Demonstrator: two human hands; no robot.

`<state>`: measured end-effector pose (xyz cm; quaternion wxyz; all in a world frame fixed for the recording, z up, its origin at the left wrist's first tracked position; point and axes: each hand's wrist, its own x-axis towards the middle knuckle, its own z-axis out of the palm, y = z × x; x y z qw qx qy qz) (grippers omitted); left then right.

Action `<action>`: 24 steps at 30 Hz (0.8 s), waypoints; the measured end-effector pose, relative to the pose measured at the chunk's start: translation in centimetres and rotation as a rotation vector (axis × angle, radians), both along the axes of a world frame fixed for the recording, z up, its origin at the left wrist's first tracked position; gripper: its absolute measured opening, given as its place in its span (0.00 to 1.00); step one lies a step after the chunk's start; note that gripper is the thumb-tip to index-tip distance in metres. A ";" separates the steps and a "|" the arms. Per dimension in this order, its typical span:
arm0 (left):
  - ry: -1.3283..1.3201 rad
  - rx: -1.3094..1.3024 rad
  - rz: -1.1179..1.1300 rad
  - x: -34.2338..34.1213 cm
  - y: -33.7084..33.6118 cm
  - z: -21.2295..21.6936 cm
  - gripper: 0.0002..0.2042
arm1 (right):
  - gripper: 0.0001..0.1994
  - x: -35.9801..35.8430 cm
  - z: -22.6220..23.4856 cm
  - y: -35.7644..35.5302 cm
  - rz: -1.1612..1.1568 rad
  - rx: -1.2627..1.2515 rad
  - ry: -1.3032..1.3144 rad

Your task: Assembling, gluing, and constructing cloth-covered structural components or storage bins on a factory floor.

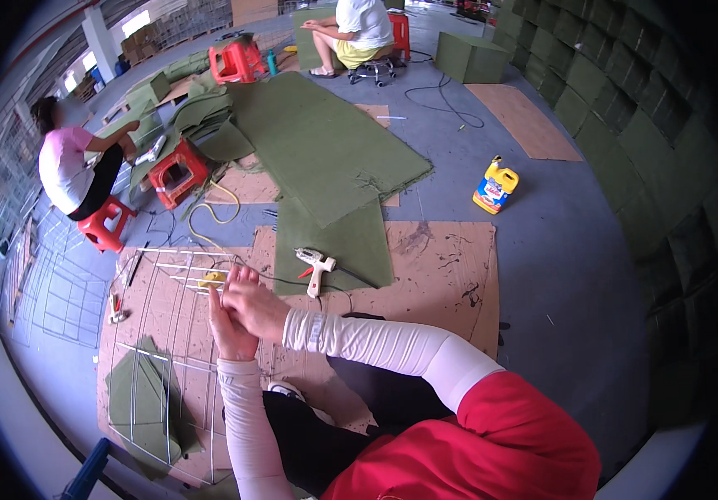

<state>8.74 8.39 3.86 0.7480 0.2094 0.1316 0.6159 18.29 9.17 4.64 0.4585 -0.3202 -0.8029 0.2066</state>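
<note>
My two hands meet above a white wire frame point(177, 333) that stands over cardboard. My left hand point(232, 333) is upright with a finger stretched out; its other fingers are partly hidden. Across its palm lies my right hand point(257, 307), its fingers bent and pressed together; whatever they hold, if anything, is hidden. Just beyond my fingers, a small yellow object point(212, 280) shows behind the wires. A white glue gun point(316, 268) with a red trigger rests on green sheeting to the right of my hands. Under the wire frame's near part is a green fabric piece point(146, 400).
Cardboard point(451, 283) covers the floor around me. A large green sheet point(326, 142) spreads ahead. A yellow jug point(497, 185) stands at right, near stacked green boxes point(601, 92). Two people sit farther off, near red stools point(177, 172). Another glue gun point(115, 308) lies left.
</note>
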 end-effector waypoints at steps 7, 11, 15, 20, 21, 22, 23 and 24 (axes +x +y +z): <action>-0.344 0.107 0.026 1.6 -1.3 3.1 0.40 | 0.05 0.3 2.4 1.1 -0.109 -0.041 0.136; -0.389 0.147 0.029 1.3 -1.3 4.0 0.42 | 0.08 0.6 3.9 0.6 -0.003 -0.113 0.238; -0.356 0.155 0.067 1.0 -1.3 4.4 0.44 | 0.08 0.7 4.5 0.1 0.060 0.003 0.077; -0.392 0.121 0.034 1.0 -1.7 4.2 0.43 | 0.07 0.9 4.5 1.1 -0.032 0.121 0.108; -0.382 0.131 0.033 0.9 -1.8 4.2 0.43 | 0.07 1.0 4.5 1.0 -0.001 0.065 0.124; -0.379 0.157 0.021 0.8 -1.8 4.2 0.43 | 0.07 1.0 4.4 0.9 0.032 0.010 0.142; -0.370 0.146 0.039 0.8 -1.8 4.2 0.43 | 0.07 1.0 4.3 0.8 0.038 0.012 0.142; -0.362 0.146 0.035 0.7 -1.8 4.2 0.43 | 0.07 0.9 4.3 0.7 0.041 -0.007 0.126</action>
